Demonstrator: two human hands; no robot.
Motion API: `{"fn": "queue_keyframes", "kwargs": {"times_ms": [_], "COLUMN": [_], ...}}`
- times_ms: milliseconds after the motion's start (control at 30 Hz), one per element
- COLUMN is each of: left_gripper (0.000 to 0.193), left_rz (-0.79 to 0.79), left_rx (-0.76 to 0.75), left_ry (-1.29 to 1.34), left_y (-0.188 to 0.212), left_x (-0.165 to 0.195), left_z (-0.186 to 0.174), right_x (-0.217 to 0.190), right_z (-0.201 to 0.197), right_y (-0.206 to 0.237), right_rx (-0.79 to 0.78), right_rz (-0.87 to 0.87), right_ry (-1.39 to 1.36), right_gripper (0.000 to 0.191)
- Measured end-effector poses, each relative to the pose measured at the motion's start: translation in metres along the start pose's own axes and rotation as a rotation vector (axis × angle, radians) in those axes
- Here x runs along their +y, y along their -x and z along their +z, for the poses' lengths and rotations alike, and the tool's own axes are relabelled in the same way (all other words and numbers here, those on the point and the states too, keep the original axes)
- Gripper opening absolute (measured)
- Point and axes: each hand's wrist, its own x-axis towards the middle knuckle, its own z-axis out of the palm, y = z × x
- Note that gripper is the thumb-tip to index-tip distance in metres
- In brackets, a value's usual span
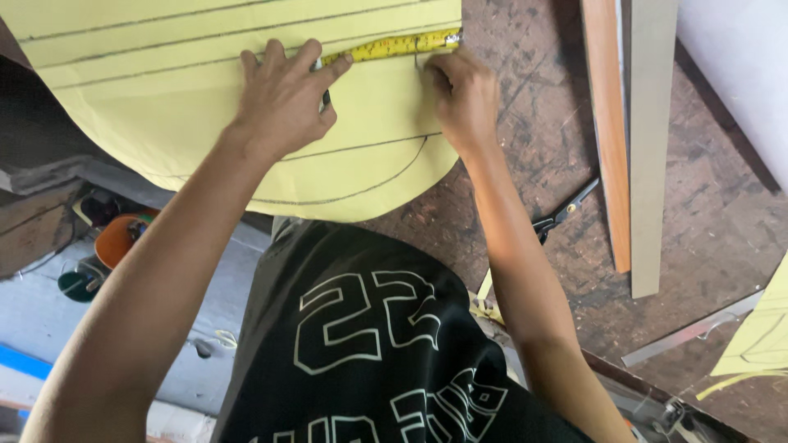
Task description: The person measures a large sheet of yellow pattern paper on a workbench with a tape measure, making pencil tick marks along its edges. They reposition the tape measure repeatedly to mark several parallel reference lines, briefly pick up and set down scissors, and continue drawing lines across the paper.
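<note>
A large yellow sheet [205,82] with dark pencil lines and a curved lower edge lies on a worn brown table [706,205]. A yellow tape measure [394,47] is stretched across the sheet. My left hand [283,102] presses flat on the sheet, its fingers pinning the tape's left part. My right hand [464,98] is curled at the tape's right end, near the sheet's edge; a pencil-like tip seems to show by its fingers, but I cannot tell what it holds.
Two long wooden strips [632,139] lie upright on the table to the right. Black scissors [562,212] lie beside my right forearm. A metal ruler [689,328] and more yellow sheet [759,336] sit at the right edge. An orange object [119,238] lies on the floor left.
</note>
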Motion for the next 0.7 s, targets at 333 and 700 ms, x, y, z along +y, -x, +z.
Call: {"fn": "queue_keyframes", "kwargs": {"times_ms": [333, 700], "left_gripper": [0.067, 0.067], "left_rz": [-0.025, 0.03], "left_rx": [0.002, -0.025], "left_ry": [0.074, 0.053], "left_y": [0.0, -0.065], "left_x": [-0.003, -0.072], "left_z": [-0.014, -0.053], "right_x": [-0.009, -0.009], "right_z": [0.014, 0.025], "right_y": [0.076, 0.083], "right_rx": [0.067, 0.175], "right_rz": [0.204, -0.037], "right_ry": [0.085, 0.29], "right_gripper": [0.051, 0.041]}}
